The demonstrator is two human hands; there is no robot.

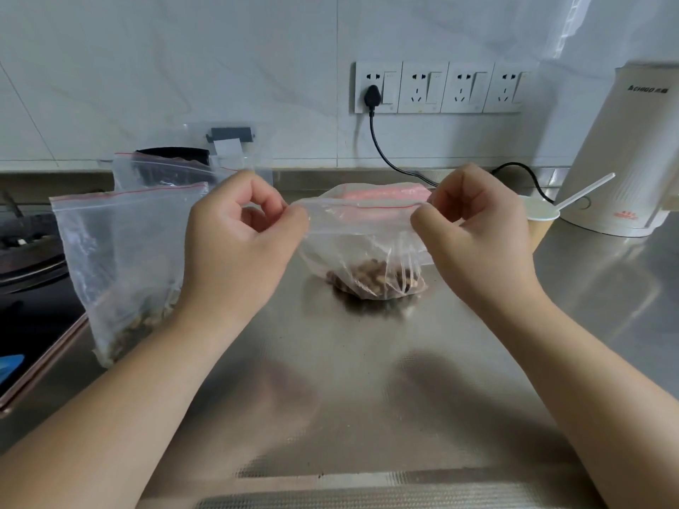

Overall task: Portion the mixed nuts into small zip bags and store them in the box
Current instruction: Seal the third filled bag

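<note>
I hold a small clear zip bag [358, 236] upright over the steel counter, with brown mixed nuts [371, 279] piled in its bottom. My left hand [239, 244] pinches the left end of its red-lined top strip. My right hand [477, 236] pinches the right end. A second zip bag [121, 259] with nuts at its bottom stands to the left, partly behind my left forearm. A third bag [161, 170] leans behind it. A stack of unused zip bags [382, 192] lies behind the held bag. No box is clearly visible.
A paper cup [540, 222] with a white plastic spoon [584, 194] stands at right, beside a white electric kettle [621, 148]. A black cord [385, 156] runs from the wall sockets [441, 88]. A dark cooktop [29, 288] borders the steel counter [367, 380] on the left.
</note>
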